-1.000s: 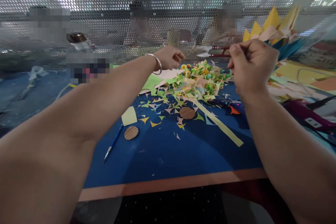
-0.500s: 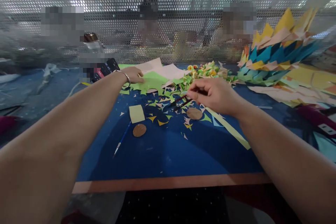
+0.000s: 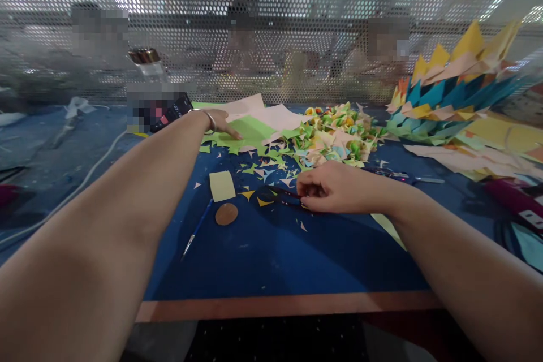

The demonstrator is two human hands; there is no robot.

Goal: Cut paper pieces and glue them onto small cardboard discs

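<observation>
My left hand [image 3: 223, 124], with a silver bangle at its wrist, reaches to the back of the table. Its fingers stretch out over the light green paper [image 3: 251, 130] and touch it. Pale pink sheets [image 3: 282, 117] lie behind. My right hand [image 3: 324, 186] is closed around dark scissors [image 3: 282, 196], low over the blue table; the fingers partly hide them. Small paper scraps [image 3: 265, 174] lie scattered between my hands. Behind my right hand is a heap of curled, folded paper pieces [image 3: 339, 133].
A yellow paper rectangle [image 3: 222, 186], a round brown disc [image 3: 226, 214] and a blue brush [image 3: 198, 229] lie in front. A phone [image 3: 176, 108] and bottle [image 3: 148, 62] stand back left. A layered paper construction [image 3: 453, 90] stands right, near a purple tool [image 3: 513, 198].
My right hand has moved down toward me with the scissors, uncovering more of the paper heap. My left hand has shifted slightly right, its fingers lower on the green paper.
</observation>
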